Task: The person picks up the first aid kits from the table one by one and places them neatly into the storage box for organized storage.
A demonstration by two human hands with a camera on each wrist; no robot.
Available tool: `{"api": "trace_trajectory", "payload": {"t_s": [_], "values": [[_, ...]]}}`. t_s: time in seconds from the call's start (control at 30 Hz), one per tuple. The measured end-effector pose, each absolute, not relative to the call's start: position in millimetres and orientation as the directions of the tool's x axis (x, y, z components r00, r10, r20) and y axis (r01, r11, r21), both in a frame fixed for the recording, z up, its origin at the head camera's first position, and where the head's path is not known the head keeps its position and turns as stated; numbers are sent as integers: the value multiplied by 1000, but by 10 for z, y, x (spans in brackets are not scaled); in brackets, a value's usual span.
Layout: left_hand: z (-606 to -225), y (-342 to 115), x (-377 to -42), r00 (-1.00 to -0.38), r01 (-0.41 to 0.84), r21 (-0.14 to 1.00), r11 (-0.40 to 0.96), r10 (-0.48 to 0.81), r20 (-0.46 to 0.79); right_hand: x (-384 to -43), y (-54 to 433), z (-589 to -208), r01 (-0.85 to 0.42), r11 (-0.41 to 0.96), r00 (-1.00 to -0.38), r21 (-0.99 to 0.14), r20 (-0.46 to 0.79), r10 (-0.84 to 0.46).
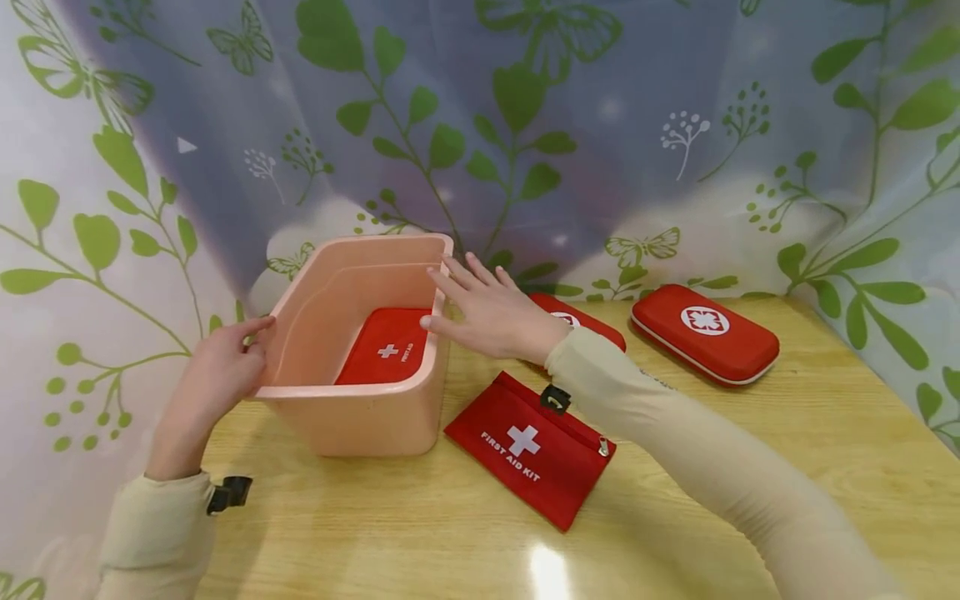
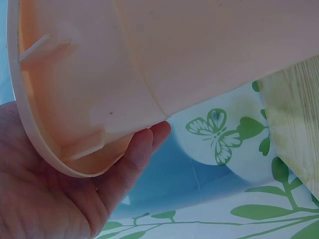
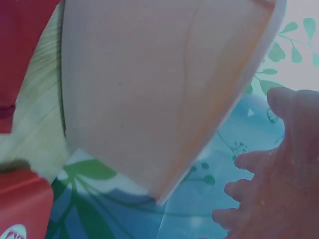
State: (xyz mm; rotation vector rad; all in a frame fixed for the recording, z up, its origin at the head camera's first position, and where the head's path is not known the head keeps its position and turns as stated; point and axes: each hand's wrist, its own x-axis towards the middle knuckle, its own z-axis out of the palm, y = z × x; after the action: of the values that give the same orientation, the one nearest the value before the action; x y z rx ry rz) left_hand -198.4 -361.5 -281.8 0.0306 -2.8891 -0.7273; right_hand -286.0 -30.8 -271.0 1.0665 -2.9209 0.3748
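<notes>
A pink plastic bin (image 1: 375, 421) stands on the left of the table. My left hand (image 1: 223, 367) grips its left rim, with the fingers outside beneath the lip in the left wrist view. Over the bin's right rim is my right hand (image 1: 495, 315), fingers straight and spread. In the right wrist view the right hand (image 3: 279, 174) shows a gap to the rim and holds nothing. Inside the bin lies a red first aid pouch (image 1: 367, 354) with a white cross. A red zip pouch (image 1: 510, 437) marked FIRST AID KIT lies flat beside the bin.
One red hard case (image 1: 603, 332) with a white emblem is partly hidden behind my right hand and sleeve. Another red hard case (image 1: 705, 333) lies to its right. A patterned curtain (image 1: 600, 167) hangs behind the wooden table (image 1: 360, 525).
</notes>
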Motion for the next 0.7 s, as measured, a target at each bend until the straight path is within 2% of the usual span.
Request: {"api": "trace_trajectory", "payload": {"t_s": [0.7], "values": [[-2823, -3602, -1986, -984, 22, 455, 890, -62, 169, -2908, 501, -2821, -562, 791, -825, -240, 93, -558]]}}
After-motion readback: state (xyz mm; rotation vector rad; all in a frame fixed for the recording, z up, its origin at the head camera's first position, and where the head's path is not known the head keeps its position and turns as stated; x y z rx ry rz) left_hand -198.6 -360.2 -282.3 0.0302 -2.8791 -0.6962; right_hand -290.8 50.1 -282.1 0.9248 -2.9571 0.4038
